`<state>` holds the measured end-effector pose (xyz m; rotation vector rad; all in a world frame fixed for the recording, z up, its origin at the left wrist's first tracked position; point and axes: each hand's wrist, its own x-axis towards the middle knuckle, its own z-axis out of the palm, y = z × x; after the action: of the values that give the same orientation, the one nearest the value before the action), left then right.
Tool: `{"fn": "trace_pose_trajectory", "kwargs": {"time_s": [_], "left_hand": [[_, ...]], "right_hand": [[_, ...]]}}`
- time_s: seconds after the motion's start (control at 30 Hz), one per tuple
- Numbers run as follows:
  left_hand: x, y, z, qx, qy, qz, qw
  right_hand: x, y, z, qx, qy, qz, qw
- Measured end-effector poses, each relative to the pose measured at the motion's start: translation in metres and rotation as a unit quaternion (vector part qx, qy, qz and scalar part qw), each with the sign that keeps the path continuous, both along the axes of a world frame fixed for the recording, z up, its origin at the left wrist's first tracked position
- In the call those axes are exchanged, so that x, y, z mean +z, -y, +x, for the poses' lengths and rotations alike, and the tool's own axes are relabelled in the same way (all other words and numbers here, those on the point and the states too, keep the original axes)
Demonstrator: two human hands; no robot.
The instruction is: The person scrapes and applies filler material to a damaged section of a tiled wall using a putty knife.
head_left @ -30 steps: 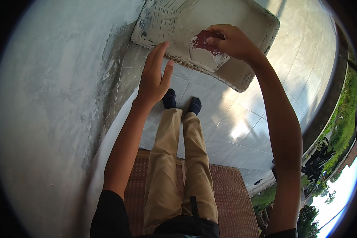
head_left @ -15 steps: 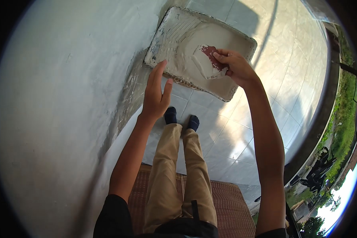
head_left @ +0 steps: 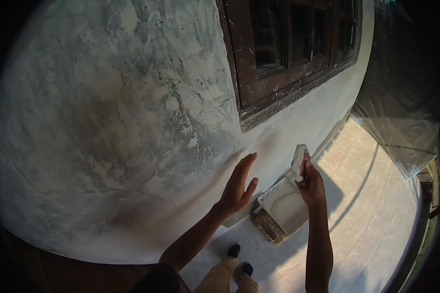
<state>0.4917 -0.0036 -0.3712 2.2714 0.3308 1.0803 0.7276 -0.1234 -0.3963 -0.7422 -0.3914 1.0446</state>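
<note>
My right hand [head_left: 312,184] grips a reddish-brown putty scraper [head_left: 299,157] whose face is coated with pale wet filler. It is raised in front of the lower wall and overlaps the far end of the tray in this view. The paint tray [head_left: 270,196] below holds more of the same pale filler and has a crusted rim. My left hand [head_left: 237,189] is bare, its fingers stretched out and thumb apart, close to the wall [head_left: 181,141]. Grey and white patches of uneven filler mark the wall's upper part.
A dark brown wooden window frame [head_left: 269,93] with white specks is set in the wall above the tray. The tray rests on a brown support [head_left: 269,227] over the tiled floor [head_left: 362,219]. A dark sheet [head_left: 401,97] hangs at the right.
My view has swung up toward the wall and window. My right hand has lifted the loaded scraper up from over the tray; my left hand remains spread, now against the wall's backdrop.
</note>
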Motion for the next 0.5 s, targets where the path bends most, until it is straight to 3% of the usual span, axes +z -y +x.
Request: {"fn": "trace_pose_trajectory", "kwargs": {"time_s": [0.23, 0.5], "left_hand": [[0.164, 0.004, -0.137, 0.155, 0.102, 0.181, 0.966], [0.286, 0.021, -0.293, 0.277, 0.190, 0.342, 0.878]], "right_hand": [[0.197, -0.026, -0.104, 0.077, 0.110, 0.115, 0.984], [0.319, -0.059, -0.234, 0.164, 0.193, 0.219, 0.942]]}}
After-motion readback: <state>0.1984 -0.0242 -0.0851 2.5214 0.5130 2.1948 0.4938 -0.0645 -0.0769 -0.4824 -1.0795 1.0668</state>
